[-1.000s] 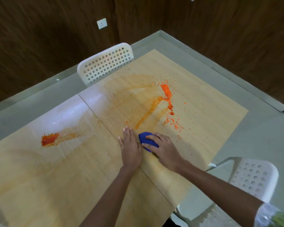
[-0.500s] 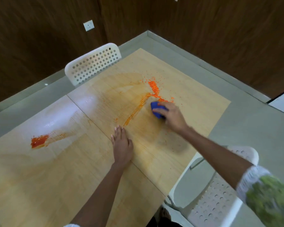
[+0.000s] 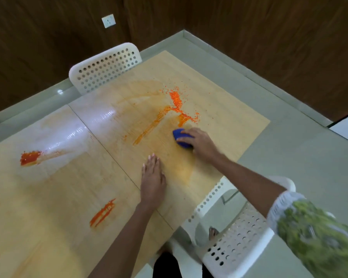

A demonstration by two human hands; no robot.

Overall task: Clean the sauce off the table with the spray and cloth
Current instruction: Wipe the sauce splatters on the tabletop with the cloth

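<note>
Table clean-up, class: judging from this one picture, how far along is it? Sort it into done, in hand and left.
Done: only pale orange smears mark wiped wood. In hand: the right hand grips the blue cloth just below the big sauce spill; the left hand rests flat on the table. Left: that spill, the red blob and the near streak.

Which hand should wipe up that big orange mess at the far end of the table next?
Probably the right hand. It grips the blue cloth just below the orange sauce patch. The left hand lies flat on the table, nearer the person, holding nothing.
</note>
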